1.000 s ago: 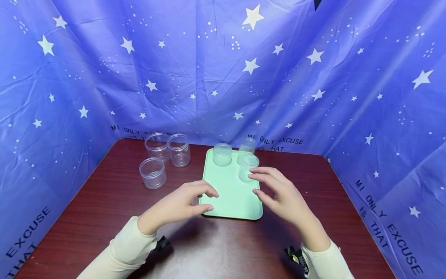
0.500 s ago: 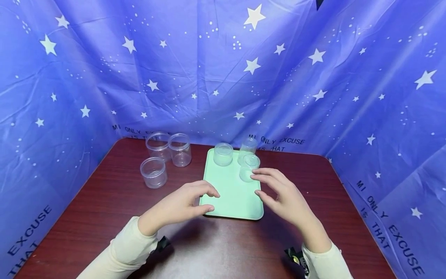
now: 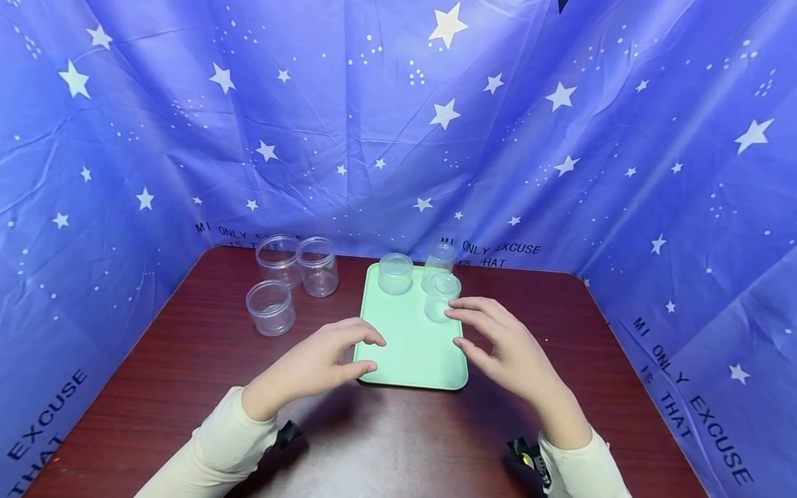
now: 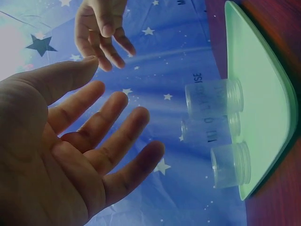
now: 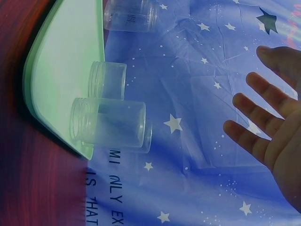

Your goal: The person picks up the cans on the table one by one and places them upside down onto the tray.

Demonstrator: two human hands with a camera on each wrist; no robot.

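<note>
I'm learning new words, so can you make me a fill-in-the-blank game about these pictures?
Exactly ____ clear round plastic jars stand on the pale green rectangular tray.
The white five-pointed shapes on the blue-purple cloth are ____.
The left hand holds ____.
Seen by the head camera, the jars off the tray stand to its ____.

Missing words: three; stars; nothing; left.

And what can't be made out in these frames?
Head view: lower part of the rear-right jar, obscured by the front-right jar.
Right wrist view: part of the topmost jar, cut by the top edge; part of the right grip, by the right edge.
Left wrist view: part of the left grip, by the left edge.
</note>
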